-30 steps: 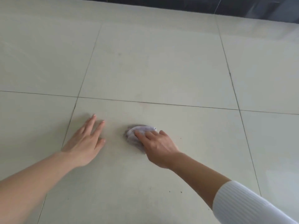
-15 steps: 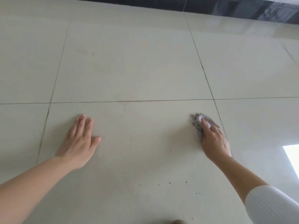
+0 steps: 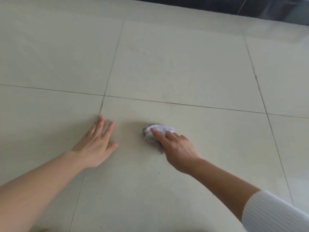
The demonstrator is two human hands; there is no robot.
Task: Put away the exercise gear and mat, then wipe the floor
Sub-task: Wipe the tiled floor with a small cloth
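Observation:
A crumpled pale lilac cloth [image 3: 161,128] lies on the cream tiled floor [image 3: 175,67], just below a grout line. My right hand [image 3: 178,148] covers the near part of the cloth and holds it down against the tile; the index finger lies along its top and the other fingers bend over it. The thumb is hidden. My left hand [image 3: 96,144] rests flat on the floor to the left of the cloth, fingers spread, about a hand's width away. No exercise gear or mat is in view.
Large glossy tiles with dark grout lines fill the view. A dark baseboard or wall strip [image 3: 217,5] runs along the far top edge. A few small dark specks [image 3: 159,172] dot the tile near my right wrist.
My right hand swept the cloth out to the right, then back left, close to my left hand. My left hand stayed planted on the floor. The view shifted with my head.

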